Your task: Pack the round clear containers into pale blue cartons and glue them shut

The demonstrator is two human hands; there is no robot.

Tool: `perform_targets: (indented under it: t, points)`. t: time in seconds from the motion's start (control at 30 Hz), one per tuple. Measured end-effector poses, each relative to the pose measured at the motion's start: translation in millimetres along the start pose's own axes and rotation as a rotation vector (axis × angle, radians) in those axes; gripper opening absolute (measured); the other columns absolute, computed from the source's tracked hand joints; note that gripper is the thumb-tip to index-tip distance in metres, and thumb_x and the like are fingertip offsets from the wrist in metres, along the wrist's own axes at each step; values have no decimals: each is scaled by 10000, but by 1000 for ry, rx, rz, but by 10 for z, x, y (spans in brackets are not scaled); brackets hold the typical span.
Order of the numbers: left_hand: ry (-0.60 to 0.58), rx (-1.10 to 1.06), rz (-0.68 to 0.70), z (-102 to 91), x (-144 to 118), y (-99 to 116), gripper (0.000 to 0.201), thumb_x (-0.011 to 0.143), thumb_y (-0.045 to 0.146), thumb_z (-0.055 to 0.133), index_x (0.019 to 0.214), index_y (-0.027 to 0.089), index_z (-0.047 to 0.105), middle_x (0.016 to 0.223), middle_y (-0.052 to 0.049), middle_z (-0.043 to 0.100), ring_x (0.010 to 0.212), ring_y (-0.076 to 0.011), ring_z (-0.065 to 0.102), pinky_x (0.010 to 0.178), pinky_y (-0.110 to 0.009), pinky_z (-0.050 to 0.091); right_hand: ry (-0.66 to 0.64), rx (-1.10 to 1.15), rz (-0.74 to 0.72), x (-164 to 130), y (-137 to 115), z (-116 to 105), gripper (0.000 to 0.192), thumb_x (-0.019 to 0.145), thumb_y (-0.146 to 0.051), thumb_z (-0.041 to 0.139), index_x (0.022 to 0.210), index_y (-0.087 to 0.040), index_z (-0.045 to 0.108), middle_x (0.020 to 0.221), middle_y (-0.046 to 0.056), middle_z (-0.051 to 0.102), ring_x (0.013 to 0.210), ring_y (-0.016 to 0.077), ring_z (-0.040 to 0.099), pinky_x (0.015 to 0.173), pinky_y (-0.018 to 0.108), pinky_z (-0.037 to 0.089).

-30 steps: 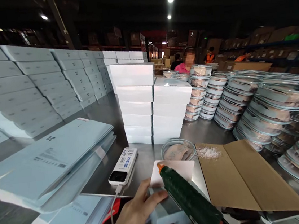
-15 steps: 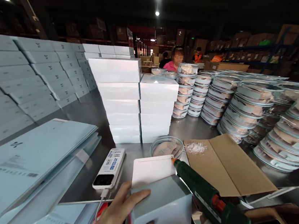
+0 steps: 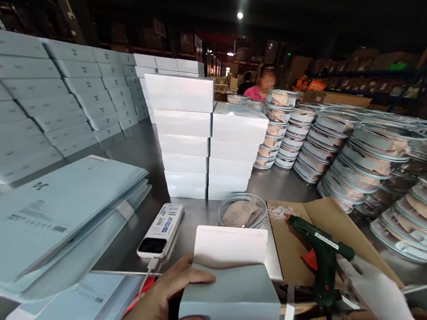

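While your left hand (image 3: 152, 310) pinches the box (image 3: 231, 290) at its left side, right hand (image 3: 372, 283) touching the glue gun (image 3: 324, 255), its grip unclear, flap (image 3: 229, 243) raised

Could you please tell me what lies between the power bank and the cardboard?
In the head view, the raised flap of the box, with the round tub behind it.

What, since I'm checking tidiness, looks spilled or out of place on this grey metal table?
Loose white crumbs lie scattered on the creased brown cardboard sheet, near the tip of the dark green glue gun. They look spilled because nothing contains them; I cannot tell what they are.
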State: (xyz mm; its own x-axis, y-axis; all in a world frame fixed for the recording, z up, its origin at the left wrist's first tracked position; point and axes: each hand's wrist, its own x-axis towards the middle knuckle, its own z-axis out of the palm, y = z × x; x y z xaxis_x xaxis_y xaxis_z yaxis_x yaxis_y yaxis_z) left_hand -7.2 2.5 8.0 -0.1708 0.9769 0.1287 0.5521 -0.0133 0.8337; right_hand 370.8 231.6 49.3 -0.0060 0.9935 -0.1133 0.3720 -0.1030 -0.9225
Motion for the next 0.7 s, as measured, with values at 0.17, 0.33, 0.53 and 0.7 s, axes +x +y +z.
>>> perform_targets:
  t: [0.17, 0.33, 0.53, 0.7]
  points:
    - [29, -64, -43, 82, 43, 57, 490, 766, 529, 823, 1227, 383, 744, 1528, -56, 615, 1492, -374, 443, 1145, -498, 452, -207, 227, -138, -355, -126, 724, 640, 834, -619, 672, 1380, -296, 583, 1028, 79, 813, 782, 247, 784, 648, 353, 625]
    - [166, -404, -23, 267, 12, 113, 568, 821, 769, 659, 1134, 295, 659, 1549, -115, 526, 1402, -381, 543, 1061, -458, 532, -480, 211, -402, -635, -70, 1253, 727, 793, -620, 734, 1440, -335, 564, 986, 89, 789, 1034, 328, 760, 818, 422, 621]
    - [142, -379, 106, 206, -13, 185, 408, 946, 641, 611, 1216, 336, 595, 1171, -55, 610, 1146, -254, 624, 1010, -371, 529, -718, 40, -687, -885, -141, 975, 625, 752, -396, 840, 1350, -389, 660, 1266, 78, 709, 1182, 319, 695, 980, 393, 571]
    - [-104, -273, 153, -93, 67, 203, 310, 945, 581, 649, 1083, 331, 771, 1198, -62, 588, 1149, -251, 595, 1031, -355, 506, -802, -51, -860, -827, -327, 898, 609, 871, -278, 773, 1429, -432, 586, 1480, 71, 578, 1320, 268, 612, 1056, 362, 525]
